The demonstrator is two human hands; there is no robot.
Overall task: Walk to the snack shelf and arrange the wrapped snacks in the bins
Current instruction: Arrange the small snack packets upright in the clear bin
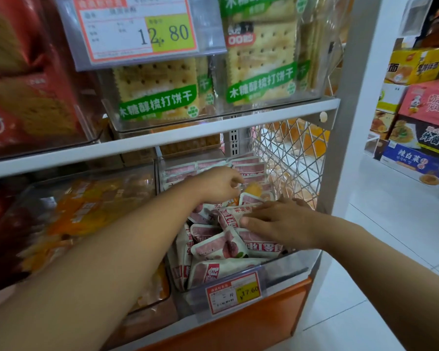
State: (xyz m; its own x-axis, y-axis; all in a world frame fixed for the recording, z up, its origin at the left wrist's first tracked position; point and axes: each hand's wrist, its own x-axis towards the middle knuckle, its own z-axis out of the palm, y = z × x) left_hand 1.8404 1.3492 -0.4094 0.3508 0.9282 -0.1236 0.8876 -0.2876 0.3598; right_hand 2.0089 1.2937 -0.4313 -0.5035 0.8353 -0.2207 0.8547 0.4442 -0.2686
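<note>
Lying heaped in the bin [289,272], the snacks [213,247] are pressed by the right hand [284,224], its fingers [266,208] laid flat and apart on the top ones. The left hand [216,184] is held with curled fingers just beside an orange packet [253,190]; whether anything is pinched cannot be told.

A single wide-angle camera on the person's head faces forward and down, very near the snack shelf [162,141], its lower clear bin [289,272] mid-frame.

upper tag [137,29] 12.80 | bin tag [232,292] ¥17.60 | cracker packs [261,59] 木糖醇梳打饼干
</note>
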